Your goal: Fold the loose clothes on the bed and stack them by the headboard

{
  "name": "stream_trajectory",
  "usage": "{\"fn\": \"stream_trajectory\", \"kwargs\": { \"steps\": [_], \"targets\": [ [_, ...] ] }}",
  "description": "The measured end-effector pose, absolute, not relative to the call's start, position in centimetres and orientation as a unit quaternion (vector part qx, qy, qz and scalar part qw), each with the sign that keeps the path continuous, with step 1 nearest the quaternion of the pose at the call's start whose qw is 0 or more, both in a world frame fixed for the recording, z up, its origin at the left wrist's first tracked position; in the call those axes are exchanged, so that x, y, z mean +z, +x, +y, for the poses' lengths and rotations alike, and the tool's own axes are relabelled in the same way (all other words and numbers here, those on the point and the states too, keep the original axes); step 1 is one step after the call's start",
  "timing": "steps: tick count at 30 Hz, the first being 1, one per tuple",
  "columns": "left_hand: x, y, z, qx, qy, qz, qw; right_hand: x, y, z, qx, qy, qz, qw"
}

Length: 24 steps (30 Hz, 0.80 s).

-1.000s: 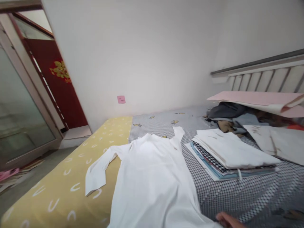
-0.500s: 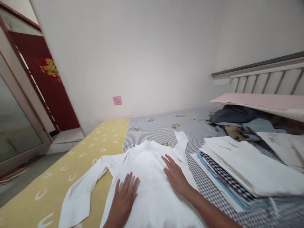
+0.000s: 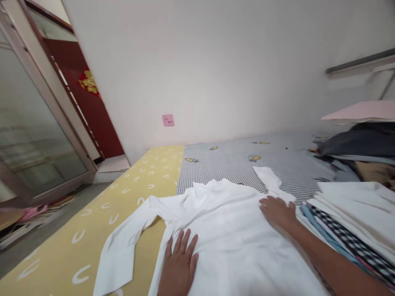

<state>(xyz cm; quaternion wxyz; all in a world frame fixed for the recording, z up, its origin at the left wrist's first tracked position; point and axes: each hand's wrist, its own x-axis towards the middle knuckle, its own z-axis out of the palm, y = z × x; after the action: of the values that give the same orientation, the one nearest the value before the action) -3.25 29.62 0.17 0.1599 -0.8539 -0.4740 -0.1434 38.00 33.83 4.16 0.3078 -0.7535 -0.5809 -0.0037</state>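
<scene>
A white long-sleeved shirt lies spread on the bed, collar toward the wall. Its left sleeve bends down over the yellow part of the bedding; the other sleeve reaches up onto the checked part. My left hand rests flat on the shirt's left side, fingers spread. Over on the right side, near the base of the other sleeve, my right hand lies on the cloth with its fingers stretched out, holding nothing. Creases run across the shirt between the two hands.
A stack of folded clothes stands right of the shirt, close to my right forearm. Behind it are a dark heap of clothes and a pink board. Yellow bedding covers the left side, ending at the floor. A wall rises behind.
My right hand has slid right across the shirt toward the sleeve, and the cloth has creased. My left hand stays on the left side. The view has turned left.
</scene>
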Motion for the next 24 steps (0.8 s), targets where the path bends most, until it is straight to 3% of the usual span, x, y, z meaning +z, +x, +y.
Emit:
{"fn": "stream_trajectory", "kwargs": {
  "steps": [3, 6, 11, 14, 16, 21, 24],
  "targets": [
    [0.5, -3.0, 28.9, -0.139, -0.847, -0.504, 0.096, 3.8, 34.9, 31.1, -0.061, -0.717, -0.626, 0.3],
    [3.1, -2.7, 29.3, -0.178, -0.819, -0.545, 0.023, 3.1, 34.0, 28.9, -0.027, -0.686, -0.656, 0.315],
    [9.6, -1.1, 34.8, -0.284, -0.804, -0.52, 0.046, 3.9, 36.5, 30.0, -0.027, -0.715, -0.599, 0.359],
    [9.4, -1.1, 39.6, -0.17, -0.867, -0.469, -0.016, 4.1, 37.2, 32.1, -0.026, -0.777, -0.555, 0.295],
    [7.8, -2.0, 42.1, -0.104, -0.846, -0.522, -0.035, 3.5, 37.4, 33.0, 0.009, -0.791, -0.562, 0.242],
    [6.6, -4.0, 45.4, -0.068, -0.78, -0.622, 0.0, 2.5, 38.5, 33.2, 0.037, -0.737, -0.666, 0.114],
    [8.9, -2.6, 45.6, -0.066, -0.79, -0.608, 0.033, 3.9, 37.8, 33.3, -0.032, -0.762, -0.639, 0.105]
  ]
}}
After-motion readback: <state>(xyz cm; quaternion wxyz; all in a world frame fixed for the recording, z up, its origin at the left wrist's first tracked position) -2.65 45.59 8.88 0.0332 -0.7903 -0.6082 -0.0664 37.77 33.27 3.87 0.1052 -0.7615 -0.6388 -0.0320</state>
